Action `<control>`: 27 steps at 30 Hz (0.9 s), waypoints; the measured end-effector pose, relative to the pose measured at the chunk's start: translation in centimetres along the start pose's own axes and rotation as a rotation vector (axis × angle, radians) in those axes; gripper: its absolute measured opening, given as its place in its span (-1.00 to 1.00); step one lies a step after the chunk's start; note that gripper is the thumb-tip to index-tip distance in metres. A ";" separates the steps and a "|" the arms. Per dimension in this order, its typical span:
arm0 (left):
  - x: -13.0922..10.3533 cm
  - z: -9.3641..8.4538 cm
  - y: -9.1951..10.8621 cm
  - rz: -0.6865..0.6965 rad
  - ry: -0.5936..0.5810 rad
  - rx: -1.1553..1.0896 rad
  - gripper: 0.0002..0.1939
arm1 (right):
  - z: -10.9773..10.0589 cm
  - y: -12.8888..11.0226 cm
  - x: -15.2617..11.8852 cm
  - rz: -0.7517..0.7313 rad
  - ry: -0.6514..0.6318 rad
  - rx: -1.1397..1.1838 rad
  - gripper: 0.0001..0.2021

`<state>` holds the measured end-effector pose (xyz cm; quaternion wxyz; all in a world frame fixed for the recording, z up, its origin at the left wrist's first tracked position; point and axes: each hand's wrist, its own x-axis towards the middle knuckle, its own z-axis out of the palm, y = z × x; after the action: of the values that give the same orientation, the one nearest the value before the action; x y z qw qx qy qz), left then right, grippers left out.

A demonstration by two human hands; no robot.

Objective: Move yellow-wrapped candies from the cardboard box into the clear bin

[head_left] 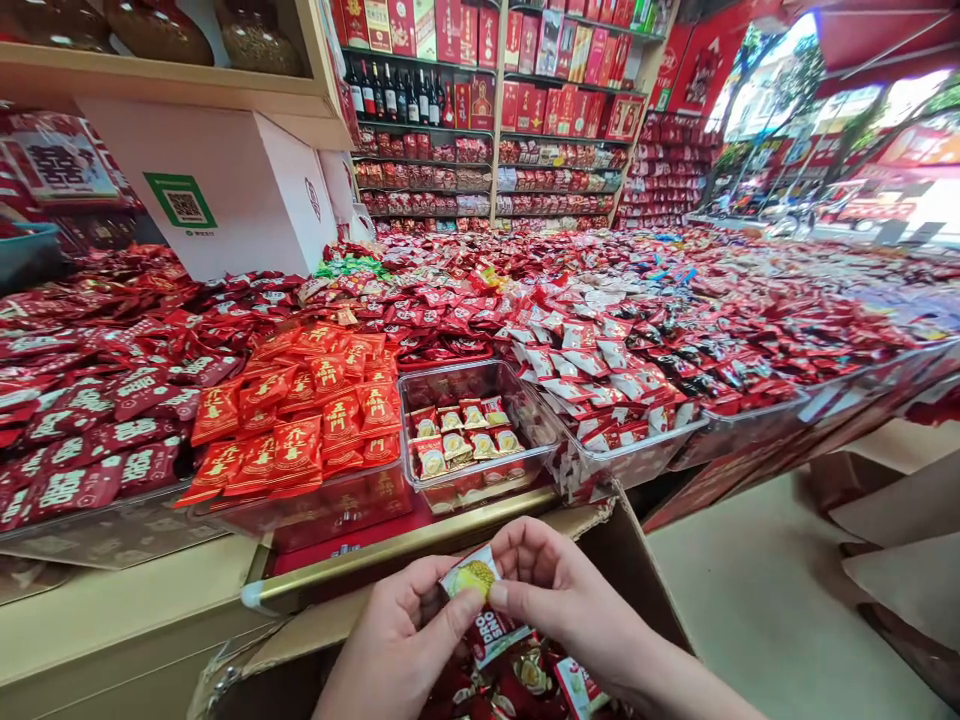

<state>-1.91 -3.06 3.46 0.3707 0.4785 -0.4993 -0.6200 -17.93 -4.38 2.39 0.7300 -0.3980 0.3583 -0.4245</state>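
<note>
Both my hands meet low in the frame over an open cardboard box [600, 545]. My left hand [401, 640] and my right hand [559, 590] pinch the same small candy packet [472, 578], white and yellow at the top with red print below. Under my hands the box holds more wrapped candies [525, 685] of the same kind. Just beyond, on the counter, stands a clear plastic bin [525, 410] with several matching packets [461, 435] lying on its bottom.
Clear bins heaped with red packets flank it, orange-red ones [300, 420] on the left, red-and-white ones [592, 375] on the right. A white carton [225, 190] stands behind. Shelves of red boxes and bottles [420, 95] line the back wall. Bare floor [757, 600] lies to the right.
</note>
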 end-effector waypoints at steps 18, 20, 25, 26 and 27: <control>2.2 0.1 -0.6 -0.100 0.157 -0.370 -0.72 | -0.4 0.3 1.0 -0.071 0.050 -0.039 -0.68; 2.3 0.0 -0.4 -0.114 0.152 -0.381 -0.70 | -0.5 0.2 1.2 -0.075 0.047 -0.029 -0.69; 2.4 0.1 0.3 -0.104 0.180 -0.329 -0.70 | -0.6 0.3 1.4 -0.051 0.064 -0.026 -0.71; 2.4 0.1 0.4 -0.090 0.190 -0.304 -0.70 | -0.7 0.3 1.5 -0.044 0.065 -0.029 -0.71; 2.5 0.2 0.5 -0.073 0.198 -0.279 -0.70 | -0.6 0.3 1.5 -0.038 0.064 -0.033 -0.71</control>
<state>-2.78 -5.45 3.43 0.4579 0.4990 -0.3518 -0.6462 -17.81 -5.78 1.57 0.7034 -0.4030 0.3806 -0.4449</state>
